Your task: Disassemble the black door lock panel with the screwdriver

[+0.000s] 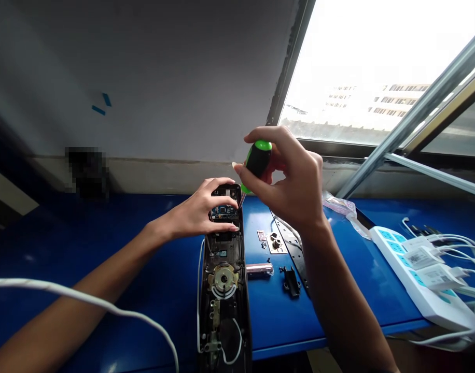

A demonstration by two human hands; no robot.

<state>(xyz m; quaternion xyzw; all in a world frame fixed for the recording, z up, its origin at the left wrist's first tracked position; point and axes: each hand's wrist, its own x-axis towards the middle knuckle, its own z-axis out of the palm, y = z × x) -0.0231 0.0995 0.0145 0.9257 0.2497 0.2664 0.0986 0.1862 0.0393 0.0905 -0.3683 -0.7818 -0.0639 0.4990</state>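
My right hand (292,176) is closed around a screwdriver (257,159) with a green and black handle. Its thin metal shaft points down at the right edge of a long, opened black device casing (241,305), near the far end; the tip is hard to make out. Across that end lies my left hand (206,207), its fingers gripping the casing around a blue circuit board (222,211). Nearer to me inside the casing are a round speaker-like part (224,280) and white wires (237,336).
On the blue table (276,321), right of the casing, lie a square metal plate (276,242), small screws, a pinkish cylinder (260,269) and a black plastic bracket (291,282). A white power strip (401,280) with plugged-in chargers sits far right. A white cable (105,305) crosses the left foreground.
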